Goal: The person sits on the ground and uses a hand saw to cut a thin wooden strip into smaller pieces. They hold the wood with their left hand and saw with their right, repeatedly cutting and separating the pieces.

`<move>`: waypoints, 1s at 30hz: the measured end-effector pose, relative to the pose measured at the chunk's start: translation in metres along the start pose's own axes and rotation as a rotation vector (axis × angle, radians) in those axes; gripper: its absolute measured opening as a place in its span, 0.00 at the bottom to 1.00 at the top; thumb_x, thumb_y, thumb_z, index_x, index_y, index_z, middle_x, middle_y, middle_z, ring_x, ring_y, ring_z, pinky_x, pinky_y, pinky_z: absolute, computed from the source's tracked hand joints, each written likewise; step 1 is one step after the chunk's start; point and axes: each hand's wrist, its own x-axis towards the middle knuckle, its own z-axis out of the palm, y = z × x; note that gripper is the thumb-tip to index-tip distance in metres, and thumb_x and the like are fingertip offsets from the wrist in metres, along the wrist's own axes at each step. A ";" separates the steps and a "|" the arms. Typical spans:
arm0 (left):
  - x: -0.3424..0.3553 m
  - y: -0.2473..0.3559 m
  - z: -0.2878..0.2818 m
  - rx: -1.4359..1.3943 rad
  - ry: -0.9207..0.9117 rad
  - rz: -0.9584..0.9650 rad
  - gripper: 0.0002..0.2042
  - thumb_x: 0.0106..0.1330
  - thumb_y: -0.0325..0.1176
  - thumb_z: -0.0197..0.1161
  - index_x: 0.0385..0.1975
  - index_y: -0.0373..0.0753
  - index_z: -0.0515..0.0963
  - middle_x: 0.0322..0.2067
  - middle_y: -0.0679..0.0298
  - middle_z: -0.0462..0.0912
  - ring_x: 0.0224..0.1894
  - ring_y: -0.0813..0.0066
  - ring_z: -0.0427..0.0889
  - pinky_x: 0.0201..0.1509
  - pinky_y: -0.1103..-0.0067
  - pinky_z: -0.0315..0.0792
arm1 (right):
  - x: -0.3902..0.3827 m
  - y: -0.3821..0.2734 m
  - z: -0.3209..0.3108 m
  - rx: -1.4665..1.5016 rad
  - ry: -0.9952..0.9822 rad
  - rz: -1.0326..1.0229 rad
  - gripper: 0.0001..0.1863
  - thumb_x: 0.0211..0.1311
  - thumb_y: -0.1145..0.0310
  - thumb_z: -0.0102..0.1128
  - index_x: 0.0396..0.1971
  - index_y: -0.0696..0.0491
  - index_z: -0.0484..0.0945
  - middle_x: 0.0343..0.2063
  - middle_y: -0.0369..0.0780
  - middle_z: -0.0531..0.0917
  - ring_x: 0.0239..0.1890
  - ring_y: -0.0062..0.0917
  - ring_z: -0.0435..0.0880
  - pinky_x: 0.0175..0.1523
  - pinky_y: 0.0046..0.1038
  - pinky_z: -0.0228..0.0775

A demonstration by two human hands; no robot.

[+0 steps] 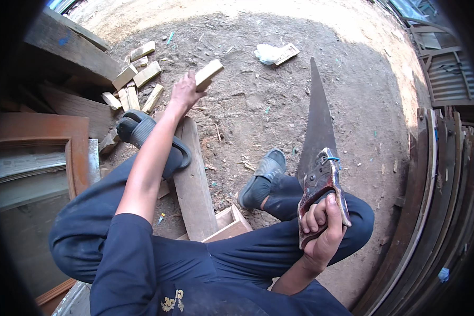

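Note:
My left hand [186,94] is stretched forward, its fingers closed on a short wood block [209,75] above the far end of a plank [192,176]. My left foot, in a grey sandal [151,134], rests on or against that plank. In my right hand [323,221] is a handsaw [318,126], gripped by its worn, dark red and pale handle. The blade points up and away over the dirt, apart from any wood. A bit of blue tie shows on the saw's handle. Below the plank's near end is a small wooden box or frame [231,225].
Several cut wood blocks [147,73] lie piled at the far left, beside a heavy beam [73,47]. A brown framed panel [79,152] leans at the left. Long boards [424,200] are stacked at the right. A white bag [268,53] lies on the dirt ahead.

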 end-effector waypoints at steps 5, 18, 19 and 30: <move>0.005 -0.038 0.008 -0.004 0.012 -0.058 0.44 0.44 0.56 0.74 0.53 0.31 0.59 0.47 0.45 0.72 0.48 0.47 0.78 0.51 0.63 0.76 | 0.000 0.002 0.004 -0.006 0.002 -0.002 0.06 0.66 0.71 0.50 0.30 0.56 0.68 0.13 0.32 0.60 0.12 0.14 0.59 0.15 0.18 0.53; -0.067 0.025 0.006 0.053 0.010 0.401 0.36 0.45 0.52 0.74 0.47 0.36 0.64 0.38 0.53 0.71 0.41 0.55 0.78 0.41 0.65 0.77 | -0.006 -0.002 0.008 -0.033 -0.042 -0.003 0.06 0.67 0.71 0.50 0.30 0.56 0.68 0.13 0.31 0.60 0.12 0.14 0.59 0.16 0.18 0.55; -0.072 0.033 0.006 0.071 -0.058 0.422 0.36 0.45 0.51 0.74 0.47 0.36 0.64 0.38 0.54 0.71 0.41 0.55 0.78 0.41 0.65 0.77 | -0.006 -0.003 0.007 -0.029 -0.059 -0.013 0.06 0.66 0.71 0.50 0.30 0.56 0.69 0.14 0.31 0.60 0.12 0.14 0.60 0.16 0.18 0.55; -0.082 0.040 0.000 0.199 -0.130 0.370 0.36 0.60 0.68 0.47 0.46 0.34 0.67 0.40 0.52 0.75 0.42 0.59 0.80 0.41 0.67 0.76 | -0.007 -0.004 -0.002 -0.072 -0.118 0.001 0.05 0.66 0.71 0.52 0.32 0.56 0.69 0.13 0.30 0.61 0.12 0.13 0.60 0.16 0.18 0.55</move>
